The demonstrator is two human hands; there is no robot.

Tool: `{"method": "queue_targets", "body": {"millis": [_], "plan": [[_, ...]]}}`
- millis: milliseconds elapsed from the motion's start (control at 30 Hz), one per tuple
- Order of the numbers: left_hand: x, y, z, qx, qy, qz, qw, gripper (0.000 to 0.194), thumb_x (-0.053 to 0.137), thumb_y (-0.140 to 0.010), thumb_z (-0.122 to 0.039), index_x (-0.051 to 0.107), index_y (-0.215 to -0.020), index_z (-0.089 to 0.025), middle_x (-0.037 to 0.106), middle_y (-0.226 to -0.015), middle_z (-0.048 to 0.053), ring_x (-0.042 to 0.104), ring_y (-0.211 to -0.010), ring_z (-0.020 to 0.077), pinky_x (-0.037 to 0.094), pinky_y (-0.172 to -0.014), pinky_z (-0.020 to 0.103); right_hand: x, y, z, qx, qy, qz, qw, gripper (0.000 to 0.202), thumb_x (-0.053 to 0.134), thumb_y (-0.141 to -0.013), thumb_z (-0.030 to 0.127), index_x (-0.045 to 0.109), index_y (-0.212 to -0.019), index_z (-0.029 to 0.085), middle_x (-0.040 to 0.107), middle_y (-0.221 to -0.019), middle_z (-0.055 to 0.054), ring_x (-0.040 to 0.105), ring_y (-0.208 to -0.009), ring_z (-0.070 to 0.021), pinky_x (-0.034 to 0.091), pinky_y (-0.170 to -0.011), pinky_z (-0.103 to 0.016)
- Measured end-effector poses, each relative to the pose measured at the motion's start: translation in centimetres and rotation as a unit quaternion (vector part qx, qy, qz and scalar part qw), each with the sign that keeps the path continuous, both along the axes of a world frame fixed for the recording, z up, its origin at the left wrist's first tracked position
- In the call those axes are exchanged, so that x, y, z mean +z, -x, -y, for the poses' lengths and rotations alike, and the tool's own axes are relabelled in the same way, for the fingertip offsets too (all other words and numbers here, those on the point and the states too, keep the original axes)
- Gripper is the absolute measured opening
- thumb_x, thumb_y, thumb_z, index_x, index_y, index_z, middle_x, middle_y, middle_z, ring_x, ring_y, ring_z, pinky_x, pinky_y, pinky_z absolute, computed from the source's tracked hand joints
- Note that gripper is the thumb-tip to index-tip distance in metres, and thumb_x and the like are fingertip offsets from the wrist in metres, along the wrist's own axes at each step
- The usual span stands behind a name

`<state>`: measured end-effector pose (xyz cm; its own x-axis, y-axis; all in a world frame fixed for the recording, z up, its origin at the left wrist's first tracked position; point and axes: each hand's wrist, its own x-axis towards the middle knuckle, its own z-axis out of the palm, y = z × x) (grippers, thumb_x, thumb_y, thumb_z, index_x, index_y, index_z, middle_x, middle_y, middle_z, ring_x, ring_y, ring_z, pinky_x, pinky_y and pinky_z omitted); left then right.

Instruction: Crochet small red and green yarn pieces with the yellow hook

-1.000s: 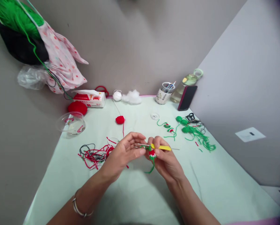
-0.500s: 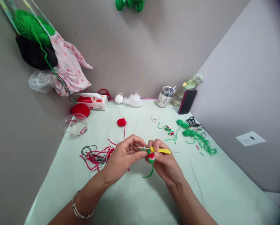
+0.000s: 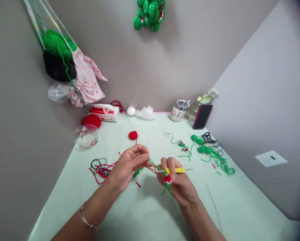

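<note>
Together, two hands work near the middle of the worktop (image 3: pixel 150 214): the left (image 3: pixel 133 165) pinches green yarn (image 3: pixel 153 163); the right (image 3: pixel 177 177) grips one yellow-handled hook (image 3: pixel 175 170) and one red, white and green crocheted piece (image 3: pixel 168 180). Two small crocheted pieces (image 3: pixel 181 144) lie beyond, to the right.

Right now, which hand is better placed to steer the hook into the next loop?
Right, I'd judge: the right hand grips the yellow-handled hook and has the small red, white and green piece with it. The left hand holds green yarn out to the side.
</note>
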<state>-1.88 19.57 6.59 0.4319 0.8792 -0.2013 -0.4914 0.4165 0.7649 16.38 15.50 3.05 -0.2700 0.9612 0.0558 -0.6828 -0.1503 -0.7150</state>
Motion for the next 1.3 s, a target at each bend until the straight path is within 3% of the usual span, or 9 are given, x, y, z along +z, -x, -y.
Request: {"method": "queue_targets", "body": {"millis": [67, 200, 367, 500, 567, 767, 1000, 1133, 1300], "plan": [[0.3, -0.2, 0.4, 0.01, 0.026, 0.031, 0.999, 0.039, 0.102, -0.068, -0.035, 0.076, -0.091, -0.019, 0.068, -0.076, -0.005, 0.069, -0.068, 0.0092, 0.058, -0.076, 0.021, 0.0, -0.1, 0.0, 0.001, 0.004, -0.01, 1.0, 0.033, 0.096, -0.074, 0.03, 0.064, -0.071, 0.021, 0.05, -0.073, 0.005, 0.037, -0.056, -0.0072, 0.038, -0.053, -0.02], [1.0, -0.2, 1.3, 0.015, 0.057, 0.084, 0.995, 0.033, 0.098, -0.076, -0.024, 0.078, -0.101, -0.015, 0.064, -0.077, -0.004, 0.056, -0.058, 0.0025, 0.046, -0.054, 0.012, -0.1, -0.2, 0.0, -0.001, 0.002, -0.025, 1.0, 0.035, 0.095, -0.074, 0.029, 0.061, -0.07, 0.022, 0.046, -0.071, 0.006, 0.034, -0.056, -0.0078, 0.038, -0.053, -0.02], [1.4, -0.1, 1.5, -0.007, 0.035, 0.132, 0.991, 0.025, 0.093, -0.083, -0.021, 0.079, -0.104, -0.016, 0.069, -0.083, 0.001, 0.069, -0.083, 0.0108, 0.059, -0.083, 0.021, -0.1, -0.1, 0.0, 0.003, -0.006, -0.009, 1.0, 0.037, 0.095, -0.074, 0.03, 0.059, -0.069, 0.022, 0.047, -0.072, 0.005, 0.035, -0.057, -0.0087, 0.038, -0.052, -0.02], [1.8, 0.0, 1.9, -0.032, 0.053, 0.159, 0.985, 0.025, 0.09, -0.086, -0.018, 0.079, -0.109, -0.016, 0.059, -0.076, -0.003, 0.06, -0.068, 0.0059, 0.044, -0.053, 0.012, -0.1, 0.2, 0.2, 0.009, -0.028, 0.011, 0.999, 0.038, 0.094, -0.076, 0.032, 0.058, -0.069, 0.022, 0.049, -0.07, 0.004, 0.039, -0.057, -0.0099, 0.04, -0.051, -0.021], [1.8, 0.0, 2.0, -0.028, 0.065, 0.149, 0.986, 0.027, 0.091, -0.085, -0.021, 0.08, -0.11, -0.016, 0.056, -0.075, -0.004, 0.057, -0.065, 0.005, 0.037, -0.047, 0.012, -0.1, 0.3, 0.3, 0.02, -0.041, 0.015, 0.999, 0.037, 0.094, -0.076, 0.033, 0.059, -0.069, 0.022, 0.049, -0.07, 0.005, 0.039, -0.055, -0.0092, 0.04, -0.05, -0.021], [1.4, 0.0, 1.6, 0.041, -0.016, 0.051, 0.998, 0.029, 0.094, -0.083, -0.03, 0.082, -0.106, -0.016, 0.063, -0.075, -0.002, 0.06, -0.072, 0.0071, 0.05, -0.073, 0.016, 0.2, -0.1, 0.2, 0.007, -0.02, 0.0, 1.0, 0.03, 0.095, -0.074, 0.027, 0.066, -0.069, 0.022, 0.05, -0.072, 0.004, 0.04, -0.059, -0.0093, 0.041, -0.051, -0.018], [1.3, -0.1, 1.5, 0.028, 0.032, 0.101, 0.994, 0.033, 0.096, -0.078, -0.025, 0.079, -0.106, -0.018, 0.065, -0.079, -0.004, 0.065, -0.068, 0.0078, 0.054, -0.072, 0.019, 0.2, -0.3, 0.0, 0.002, -0.006, -0.007, 1.0, 0.027, 0.094, -0.075, 0.027, 0.068, -0.071, 0.022, 0.049, -0.071, 0.005, 0.039, -0.056, -0.0076, 0.043, -0.053, -0.019], [1.2, -0.3, 1.5, 0.052, 0.011, 0.083, 0.995, 0.028, 0.091, -0.085, -0.026, 0.078, -0.107, -0.015, 0.064, -0.079, -0.003, 0.063, -0.072, 0.0076, 0.056, -0.078, 0.019, 0.2, -0.4, 0.0, -0.001, -0.006, -0.005, 1.0, 0.027, 0.094, -0.075, 0.026, 0.068, -0.071, 0.022, 0.049, -0.071, 0.005, 0.04, -0.057, -0.0081, 0.042, -0.053, -0.019], [1.0, -0.4, 1.7, 0.035, 0.011, 0.113, 0.993, 0.023, 0.086, -0.09, -0.02, 0.076, -0.11, -0.015, 0.062, -0.077, -0.003, 0.065, -0.074, 0.009, 0.057, -0.079, 0.02, 0.1, -0.3, 0.0, -0.001, -0.003, 0.004, 1.0, 0.027, 0.094, -0.075, 0.027, 0.068, -0.072, 0.022, 0.052, -0.073, 0.004, 0.041, -0.058, -0.0084, 0.041, -0.053, -0.019]]}}
